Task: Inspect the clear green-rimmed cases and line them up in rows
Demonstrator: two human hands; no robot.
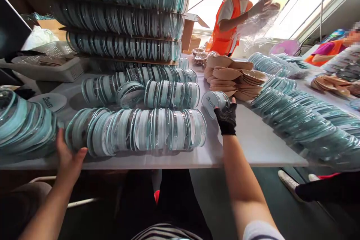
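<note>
My right hand, in a black fingerless glove, grips a short stack of round clear pouches with pale teal edges and dark lettering on the front face. It holds them low at the table, beside piled beige pads. Bare and open, my left hand has its thumb and fingers apart at the left end of a long row of the same pouches, standing on edge. Whether its fingertips touch the row I cannot tell. A leaning stack of pouches lies just left of that hand.
More rows rise in tiers behind, with cardboard between them. Beige cupped pads are heaped at centre right. Further pouches cover the right side. A grey basket stands left. A person in an orange vest handles clear plastic across the table.
</note>
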